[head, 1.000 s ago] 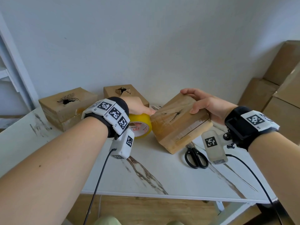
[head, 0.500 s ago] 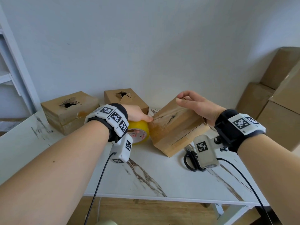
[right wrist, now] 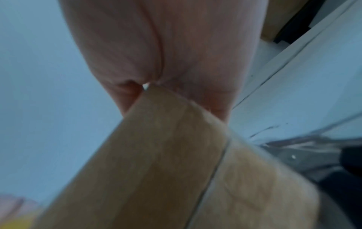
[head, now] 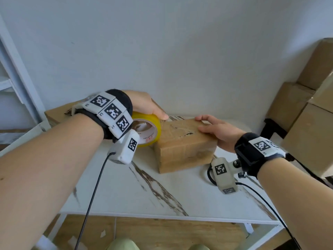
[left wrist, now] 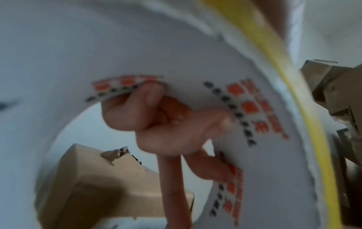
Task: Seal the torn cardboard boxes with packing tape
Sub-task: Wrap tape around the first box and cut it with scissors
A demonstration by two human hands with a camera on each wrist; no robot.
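A small cardboard box (head: pixel 183 150) lies flat on the white marbled table (head: pixel 162 199), with a dark tear (head: pixel 188 133) in its top face. My right hand (head: pixel 216 129) rests on the box's right top edge with fingers stretched across the top; in the right wrist view the palm (right wrist: pixel 156 54) sits over the box corner (right wrist: pixel 156 155). My left hand (head: pixel 149 107) grips the yellow tape roll (head: pixel 149 130) at the box's top left edge. In the left wrist view its fingers (left wrist: pixel 156 124) curl inside the roll's white core (left wrist: pixel 254 77).
Another torn box (head: pixel 55 114) stands behind my left arm, also seen through the roll's core as a torn box (left wrist: pixel 109 178). Black scissors (head: pixel 209 175) lie mostly hidden under my right wrist camera. Large cardboard boxes (head: pixel 310 123) stack at the right; a white shelf frame (head: pixel 12 83) at the left.
The box was tilted up on an edge and now lies flat on the table. My right hand shifted from gripping it to resting on top. The tape roll rose to the box's top edge.
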